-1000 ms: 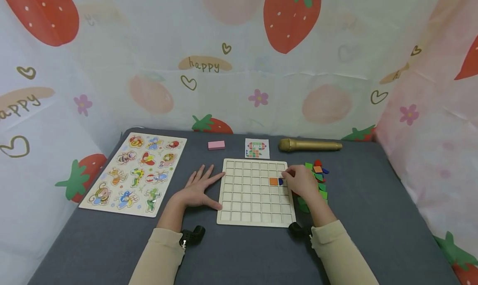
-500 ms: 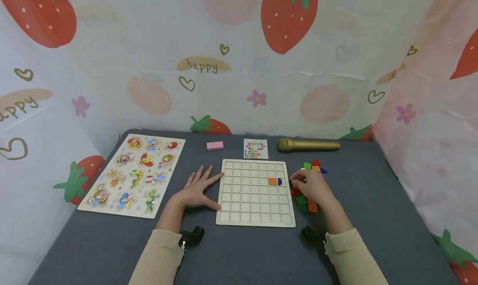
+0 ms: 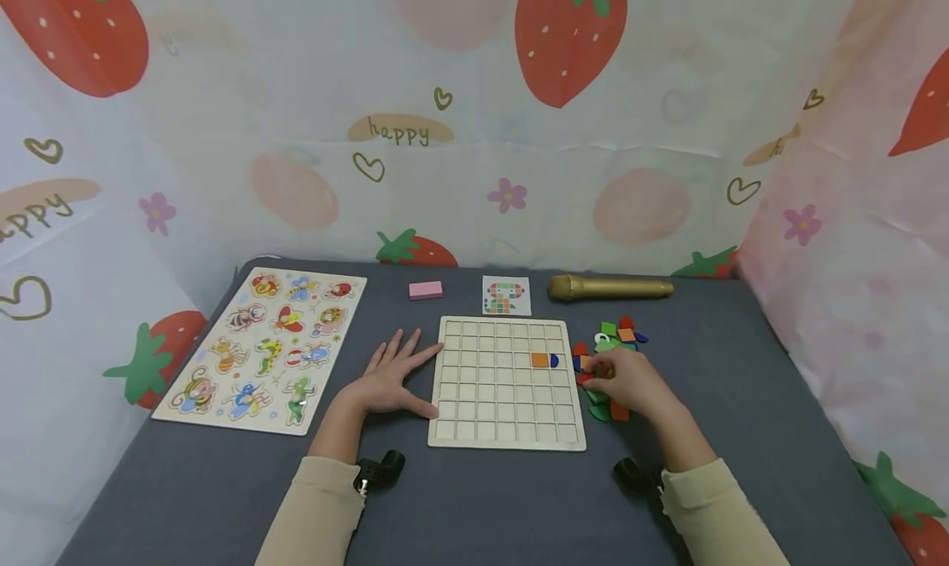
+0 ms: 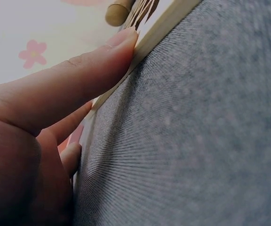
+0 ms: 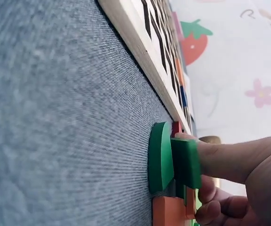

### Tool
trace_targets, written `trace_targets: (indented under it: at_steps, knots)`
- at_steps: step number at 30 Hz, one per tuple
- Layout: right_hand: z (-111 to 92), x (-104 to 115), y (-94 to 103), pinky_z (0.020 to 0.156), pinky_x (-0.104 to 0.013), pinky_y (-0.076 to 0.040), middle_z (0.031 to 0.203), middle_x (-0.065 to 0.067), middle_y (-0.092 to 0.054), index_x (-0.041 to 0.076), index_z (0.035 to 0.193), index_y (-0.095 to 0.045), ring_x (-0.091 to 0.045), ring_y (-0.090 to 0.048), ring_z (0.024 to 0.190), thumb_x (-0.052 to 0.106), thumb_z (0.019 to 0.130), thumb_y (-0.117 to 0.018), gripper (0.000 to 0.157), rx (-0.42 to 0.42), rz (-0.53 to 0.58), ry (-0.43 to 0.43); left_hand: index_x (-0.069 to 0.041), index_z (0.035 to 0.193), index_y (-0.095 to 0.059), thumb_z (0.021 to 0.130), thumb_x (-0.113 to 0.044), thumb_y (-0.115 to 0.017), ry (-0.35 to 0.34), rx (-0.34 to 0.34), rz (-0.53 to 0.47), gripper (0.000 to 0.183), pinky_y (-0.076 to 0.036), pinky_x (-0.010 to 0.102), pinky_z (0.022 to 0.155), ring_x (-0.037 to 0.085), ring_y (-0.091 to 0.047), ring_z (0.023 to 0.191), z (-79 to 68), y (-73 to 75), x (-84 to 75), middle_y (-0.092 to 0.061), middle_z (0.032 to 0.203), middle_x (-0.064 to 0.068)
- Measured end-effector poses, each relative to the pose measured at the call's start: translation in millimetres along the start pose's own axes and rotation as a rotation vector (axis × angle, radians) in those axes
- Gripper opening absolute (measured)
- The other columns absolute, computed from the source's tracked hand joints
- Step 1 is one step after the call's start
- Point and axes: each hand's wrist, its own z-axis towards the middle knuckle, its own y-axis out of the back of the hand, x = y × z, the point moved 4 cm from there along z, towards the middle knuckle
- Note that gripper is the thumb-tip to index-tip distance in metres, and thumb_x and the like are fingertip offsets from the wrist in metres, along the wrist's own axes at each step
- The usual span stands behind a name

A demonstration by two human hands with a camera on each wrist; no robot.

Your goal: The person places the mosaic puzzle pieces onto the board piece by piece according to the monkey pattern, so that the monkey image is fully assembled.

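Grip, right: right hand lies over the pile of coloured pieces, fingers curled on them; whether one is pinched I cannot tell.
Grip, left: left hand flat and relaxed, fingertips against the grid board.
Progress: I'd judge barely begun; only an orange square and a blue piece sit in the grid, the rest lies bare.
Board axis: lies flat on the worktop, roughly square, edges running away from the person.
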Motion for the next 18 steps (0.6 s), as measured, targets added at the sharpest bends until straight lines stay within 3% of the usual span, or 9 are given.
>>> trace_targets:
  at_steps: [6,18]
  knots:
    - [3.1,-4.0,0.9,0.068,-0.033,-0.047,0.091,-0.004,-0.064,0.011,0.093,-0.066,-0.02,-0.055,0.081,0.019,0.089,-0.079,0.016,-0.006,0.042,-0.025,-0.032,0.161,-0.029,0.07,-0.058,-0.085,-0.002,-0.004,0.001,0.109,0.004,0.06,0.124,0.036,0.012,0.156,0.1,-1.0,-1.2,-0.002,0.171,0.009]
    - [13.8,8.7,11.7,0.065,-0.031,-0.055,0.102,-0.009,-0.072,0.01,0.109,-0.074,-0.019,-0.066,0.083,0.022,0.096,-0.071,0.018,-0.062,0.163,0.012,-0.031,0.161,-0.03,0.07,-0.056,-0.086,0.009,-0.009,-0.008,0.109,0.004,0.06,0.124,0.037,0.011,0.156,-1.6,-0.4,-0.5,-0.003,0.171,0.01]
